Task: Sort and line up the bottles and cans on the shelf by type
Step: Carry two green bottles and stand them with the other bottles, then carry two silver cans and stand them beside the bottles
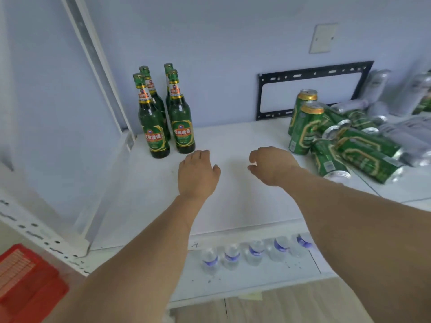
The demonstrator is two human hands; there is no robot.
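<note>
Several green beer bottles (pixel 182 117) stand upright in two short rows at the back left of the white shelf (pixel 233 206). At the right, two green cans (pixel 305 127) stand upright beside a heap of toppled green cans (pixel 363 152) and silver cans (pixel 377 85). My left hand (pixel 197 176) hovers palm down just in front of the bottles, fingers curled loosely, holding nothing. My right hand (pixel 271 165) hovers over the middle of the shelf, left of the cans, also empty with its fingers bent downward.
A row of small water bottles (pixel 255 251) stands on the lower shelf below the front edge. A black metal frame (pixel 312 89) leans on the back wall. A white shelf upright (pixel 98 66) rises at the left. A red crate (pixel 25 283) sits on the floor.
</note>
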